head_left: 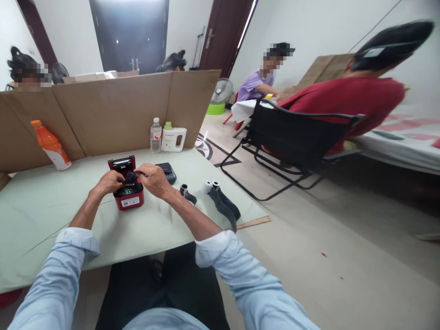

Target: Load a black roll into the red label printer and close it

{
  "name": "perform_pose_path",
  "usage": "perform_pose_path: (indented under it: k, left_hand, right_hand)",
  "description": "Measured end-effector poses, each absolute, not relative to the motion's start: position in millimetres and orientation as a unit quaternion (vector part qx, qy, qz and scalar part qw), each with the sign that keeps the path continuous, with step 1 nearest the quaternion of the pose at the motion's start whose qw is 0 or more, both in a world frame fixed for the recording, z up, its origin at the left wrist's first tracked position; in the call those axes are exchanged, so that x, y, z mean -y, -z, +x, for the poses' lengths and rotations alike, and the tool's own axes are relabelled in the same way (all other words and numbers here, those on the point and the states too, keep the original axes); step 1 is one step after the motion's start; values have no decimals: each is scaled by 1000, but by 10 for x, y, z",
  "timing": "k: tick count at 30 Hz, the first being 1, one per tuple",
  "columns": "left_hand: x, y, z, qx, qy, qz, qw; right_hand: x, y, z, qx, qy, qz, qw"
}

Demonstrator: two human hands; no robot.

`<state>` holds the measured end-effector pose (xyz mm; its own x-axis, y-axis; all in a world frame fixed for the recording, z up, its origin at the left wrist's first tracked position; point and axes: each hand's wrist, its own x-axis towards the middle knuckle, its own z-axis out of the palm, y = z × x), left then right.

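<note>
A small red and black label printer stands on the table with its lid raised. Over its opening, a small black piece, perhaps black ribbon or tape, is pinched between my two hands. My left hand is closed on its left side, fingertips close to the printer's rim. From the right, my right hand grips the other side with bent fingers. Right of the printer lie a short black roll with a loose tail and two longer black strips with pale round ends.
Behind my right hand is a flat dark box. An orange bottle, a clear water bottle and a white jug stand before a cardboard screen. A folding chair with a seated person is at right.
</note>
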<state>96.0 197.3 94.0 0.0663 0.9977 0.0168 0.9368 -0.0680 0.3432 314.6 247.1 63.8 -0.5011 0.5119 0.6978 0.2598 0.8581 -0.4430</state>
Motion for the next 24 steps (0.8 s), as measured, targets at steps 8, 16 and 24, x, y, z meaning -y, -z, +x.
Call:
perform_pose_path:
  k: [8,16,24]
  left_hand:
    - [-2020,-953,944,-674,-92,723,124]
    - [-1998,-954,943,-679,-112,709,155]
    - [-2037,-949,939,-684,-126,699,168]
  right_hand:
    - [-2473,-622,3035,868,-137,-223,422]
    - [-2482,-703,3018,871,-140,-224,415]
    - [-2363,-808,2993,874,-130,-214,416]
